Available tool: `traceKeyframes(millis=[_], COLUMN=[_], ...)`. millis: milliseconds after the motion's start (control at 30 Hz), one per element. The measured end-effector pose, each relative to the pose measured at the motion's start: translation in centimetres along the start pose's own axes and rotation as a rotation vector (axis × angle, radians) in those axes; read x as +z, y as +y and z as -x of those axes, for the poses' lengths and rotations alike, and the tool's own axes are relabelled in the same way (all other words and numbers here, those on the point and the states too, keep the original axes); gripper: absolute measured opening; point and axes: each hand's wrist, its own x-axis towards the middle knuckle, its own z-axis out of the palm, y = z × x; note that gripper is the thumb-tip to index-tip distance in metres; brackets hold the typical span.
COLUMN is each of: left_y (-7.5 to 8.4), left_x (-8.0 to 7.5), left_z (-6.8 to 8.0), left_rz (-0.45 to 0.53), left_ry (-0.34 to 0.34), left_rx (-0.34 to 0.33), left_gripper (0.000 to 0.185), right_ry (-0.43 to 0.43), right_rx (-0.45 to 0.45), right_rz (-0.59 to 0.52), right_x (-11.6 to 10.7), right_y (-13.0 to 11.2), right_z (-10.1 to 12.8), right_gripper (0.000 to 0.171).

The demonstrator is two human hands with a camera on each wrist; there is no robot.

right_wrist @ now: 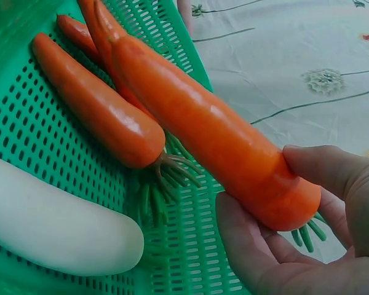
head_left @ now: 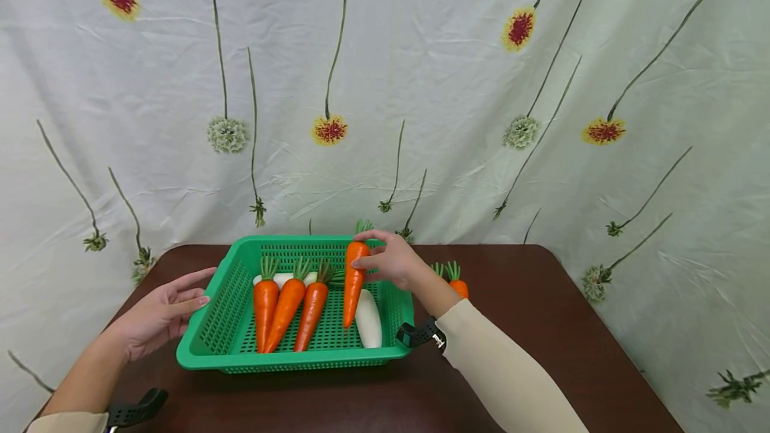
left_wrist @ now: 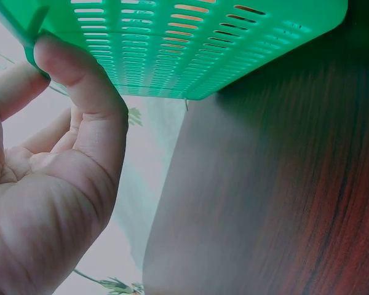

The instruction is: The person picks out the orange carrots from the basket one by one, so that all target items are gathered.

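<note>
My right hand (head_left: 391, 259) pinches a carrot (head_left: 353, 279) near its leafy top and holds it above the right half of a green plastic basket (head_left: 301, 361); the carrot's tip points down. In the right wrist view, the thumb and fingers (right_wrist: 332, 166) lie on either side of the carrot's thick end. At the basket's left side, my left hand (head_left: 159, 316) pinches the rim between thumb and finger, seen close in the left wrist view. Three carrots (head_left: 287, 306) lie side by side in the basket. A white radish (head_left: 368, 319) lies at its right, and another white vegetable (head_left: 283, 279) is partly hidden behind the carrots.
The basket stands on a dark brown wooden table (head_left: 511, 326). Right of it, more carrots (head_left: 459, 286) lie partly hidden behind my right forearm. A white curtain with printed flowers (head_left: 421, 85) hangs behind the table. Each wrist wears a black strap (head_left: 421, 334).
</note>
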Motion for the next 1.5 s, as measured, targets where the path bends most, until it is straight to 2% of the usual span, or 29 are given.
traceKeyframes(millis=[267, 667, 1067, 1300, 1500], left_y=[-0.1, 0.1, 0.0, -0.1, 0.0], left_x=[0.0, 0.1, 0.0, 0.0, 0.1], left_z=[0.0, 0.1, 0.0, 0.0, -0.1], left_rz=[-0.004, -0.006, -0.01, -0.014, -0.014], left_ry=[0.005, -0.004, 0.005, 0.017, 0.021], left_rx=[-0.002, -0.002, 0.0, -0.002, -0.007], left_gripper=[0.063, 0.064, 0.063, 0.063, 0.064], right_ry=[-0.015, 0.045, 0.1, 0.082, 0.108], right_rx=[-0.03, -0.088, -0.173, -0.198, -0.231], right_rz=[-0.072, -0.023, -0.06, -0.138, -0.198], right_x=[-1.0, -2.0, -3.3, -4.3, -5.5], right_y=[0.0, 0.4, 1.4, 2.1, 2.7], right_z=[1.0, 2.7, 4.2, 5.2, 5.9], right_gripper=[0.055, 0.049, 0.047, 0.053, 0.057])
